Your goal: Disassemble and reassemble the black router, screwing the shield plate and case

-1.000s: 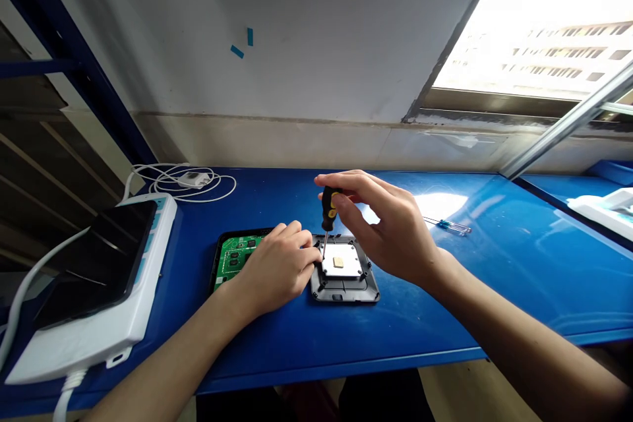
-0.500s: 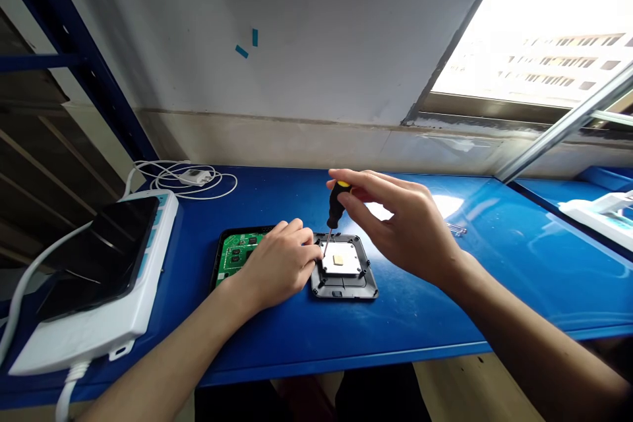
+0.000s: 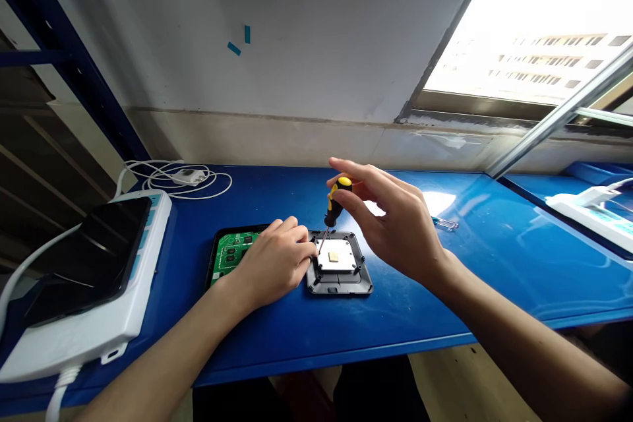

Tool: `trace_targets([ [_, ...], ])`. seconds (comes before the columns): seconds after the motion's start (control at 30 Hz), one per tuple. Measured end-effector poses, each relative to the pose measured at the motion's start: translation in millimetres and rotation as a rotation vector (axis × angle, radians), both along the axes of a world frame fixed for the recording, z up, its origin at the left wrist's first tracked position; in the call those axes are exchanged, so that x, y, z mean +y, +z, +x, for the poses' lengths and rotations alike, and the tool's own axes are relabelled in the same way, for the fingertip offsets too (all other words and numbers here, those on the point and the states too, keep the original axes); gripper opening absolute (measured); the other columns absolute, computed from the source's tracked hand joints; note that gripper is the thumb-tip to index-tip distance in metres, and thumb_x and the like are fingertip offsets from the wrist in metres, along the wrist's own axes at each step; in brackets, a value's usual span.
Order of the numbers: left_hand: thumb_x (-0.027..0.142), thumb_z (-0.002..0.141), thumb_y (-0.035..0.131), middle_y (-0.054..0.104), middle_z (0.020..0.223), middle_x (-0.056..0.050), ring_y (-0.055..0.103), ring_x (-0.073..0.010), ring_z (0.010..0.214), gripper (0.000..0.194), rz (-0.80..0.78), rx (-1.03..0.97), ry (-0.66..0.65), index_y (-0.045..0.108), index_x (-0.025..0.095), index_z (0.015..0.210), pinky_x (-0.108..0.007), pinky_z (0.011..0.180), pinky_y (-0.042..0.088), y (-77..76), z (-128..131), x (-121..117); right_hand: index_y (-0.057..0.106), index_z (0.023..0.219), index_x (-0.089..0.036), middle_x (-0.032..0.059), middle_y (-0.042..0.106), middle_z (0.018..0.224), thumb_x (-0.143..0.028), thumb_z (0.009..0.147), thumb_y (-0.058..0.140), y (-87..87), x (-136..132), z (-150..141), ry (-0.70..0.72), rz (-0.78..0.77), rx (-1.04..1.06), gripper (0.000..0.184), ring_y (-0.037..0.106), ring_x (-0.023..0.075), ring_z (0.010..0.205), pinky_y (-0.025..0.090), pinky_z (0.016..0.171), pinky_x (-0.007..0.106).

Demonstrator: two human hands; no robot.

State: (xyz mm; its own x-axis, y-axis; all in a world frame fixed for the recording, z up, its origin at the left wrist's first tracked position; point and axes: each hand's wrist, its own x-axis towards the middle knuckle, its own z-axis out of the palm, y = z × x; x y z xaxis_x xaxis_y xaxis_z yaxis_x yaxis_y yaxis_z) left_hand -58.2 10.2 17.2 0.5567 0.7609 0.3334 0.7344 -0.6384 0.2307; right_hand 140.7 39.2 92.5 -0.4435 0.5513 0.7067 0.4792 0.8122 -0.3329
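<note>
Between the thumb and fingers of my right hand [image 3: 395, 217] is a yellow-and-black screwdriver [image 3: 333, 204], its handle leaning slightly right. Its thin shaft points down to the left edge of a silver metal plate [image 3: 346, 262]. That plate, with a small tan pad [image 3: 333, 256] on it, lies in a square black plastic cover [image 3: 363, 282]. My left hand [image 3: 277, 260] is curled at the cover's left edge, fingertips close to the screwdriver tip. Partly under this hand lies a green circuit board [image 3: 227, 252] in a black housing [image 3: 212, 264]. The screw under the tip is too small to see.
On the left, a black phone [image 3: 93, 257] rests on a white power strip [image 3: 133, 303]. Behind it lies a white charger [image 3: 188, 176] with a coiled cable. Small clear-and-blue items [image 3: 445, 223] lie right of my right hand on the blue table [image 3: 277, 343].
My right hand's fingers have opened and lifted a little around the screwdriver, showing more of its yellow handle. My left hand stays on the cover. The whole view has shifted slightly.
</note>
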Motion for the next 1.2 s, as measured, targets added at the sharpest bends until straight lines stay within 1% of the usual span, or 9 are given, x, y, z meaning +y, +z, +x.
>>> trace_targets([
  [0.17, 0.008, 0.094, 0.058, 0.068, 0.088, -0.004, 0.054, -0.0212, 0.086, 0.023, 0.004, -0.007, -0.004, 0.078, 0.019, 0.091, -0.036, 0.074, 0.040, -1.2, -1, 0, 0.070, 0.100, -0.019, 0.0037, 0.068, 0.095, -0.033, 0.092, 0.075, -3.6, 2, -1, -0.031, 0.007, 0.089, 0.017, 0.069, 0.0151, 0.077, 0.060, 0.067, 0.030],
  [0.33, 0.008, 0.093, 0.059, 0.067, 0.086, -0.004, 0.053, -0.0218, 0.084, 0.023, 0.000, 0.004, -0.005, 0.078, 0.020, 0.091, -0.037, 0.072, 0.040, -0.1, 0, 0, 0.069, 0.116, -0.021, 0.0070, 0.076, 0.110, -0.022, 0.104, 0.052, -3.9, -1, 0, 0.045, -0.068, 0.087, 0.020, 0.074, 0.0176, 0.093, 0.063, 0.079, 0.034],
  [0.43, 0.008, 0.093, 0.058, 0.067, 0.087, -0.004, 0.054, -0.0219, 0.085, 0.023, 0.005, 0.001, -0.005, 0.078, 0.020, 0.091, -0.037, 0.073, 0.040, -1.1, -1, -1, 0.068, 0.119, -0.022, 0.0049, 0.077, 0.104, -0.027, 0.098, 0.066, -3.6, -1, -1, 0.034, -0.069, 0.107, 0.022, 0.074, 0.0171, 0.088, 0.064, 0.076, 0.033],
  [0.53, 0.008, 0.094, 0.058, 0.068, 0.089, -0.004, 0.054, -0.0219, 0.087, 0.023, 0.013, -0.006, -0.005, 0.077, 0.020, 0.090, -0.037, 0.074, 0.041, -3.1, -1, -1, 0.070, 0.102, -0.022, 0.0021, 0.072, 0.091, -0.030, 0.089, 0.078, -4.3, -1, -5, 0.008, 0.015, 0.151, 0.017, 0.069, 0.0149, 0.076, 0.063, 0.069, 0.031],
  [0.63, 0.009, 0.094, 0.058, 0.067, 0.088, -0.004, 0.054, -0.0218, 0.087, 0.023, 0.014, -0.007, -0.009, 0.077, 0.021, 0.091, -0.037, 0.074, 0.041, -3.8, 0, 0, 0.071, 0.096, -0.021, 0.0037, 0.072, 0.093, -0.025, 0.095, 0.069, -3.5, -4, -7, 0.065, 0.039, 0.157, 0.005, 0.071, 0.0150, 0.080, 0.062, 0.068, 0.030],
  [0.73, 0.008, 0.094, 0.057, 0.066, 0.086, -0.004, 0.054, -0.0218, 0.086, 0.024, 0.009, -0.004, -0.011, 0.078, 0.021, 0.091, -0.037, 0.074, 0.041, -2.8, 0, 0, 0.071, 0.110, -0.020, 0.0062, 0.077, 0.107, -0.016, 0.100, 0.057, -0.6, -7, -7, 0.119, 0.018, 0.107, 0.017, 0.074, 0.0154, 0.092, 0.063, 0.076, 0.029],
  [0.93, 0.008, 0.095, 0.057, 0.067, 0.087, -0.004, 0.054, -0.0217, 0.086, 0.024, 0.010, -0.004, -0.009, 0.078, 0.020, 0.091, -0.037, 0.073, 0.041, -2.1, -1, -1, 0.071, 0.101, -0.021, 0.0027, 0.069, 0.091, -0.023, 0.095, 0.070, -2.5, -6, -9, 0.023, 0.041, 0.108, 0.007, 0.068, 0.0135, 0.077, 0.061, 0.070, 0.029],
  [1.1, 0.008, 0.093, 0.058, 0.067, 0.086, -0.004, 0.054, -0.0218, 0.084, 0.024, 0.005, 0.008, -0.010, 0.078, 0.021, 0.091, -0.037, 0.073, 0.041, -1.1, 0, 0, 0.069, 0.110, -0.021, 0.0067, 0.073, 0.108, -0.019, 0.103, 0.051, -3.1, -5, -8, 0.061, -0.032, 0.109, 0.019, 0.071, 0.0167, 0.096, 0.061, 0.078, 0.032],
  [1.2, 0.008, 0.093, 0.058, 0.067, 0.086, -0.004, 0.054, -0.0220, 0.085, 0.023, 0.004, 0.009, -0.012, 0.077, 0.020, 0.091, -0.037, 0.073, 0.041, -1.1, 1, 0, 0.070, 0.111, -0.021, 0.0042, 0.073, 0.101, -0.021, 0.101, 0.058, 0.6, -6, -7, 0.068, -0.052, 0.066, 0.015, 0.072, 0.0149, 0.087, 0.061, 0.076, 0.030],
])
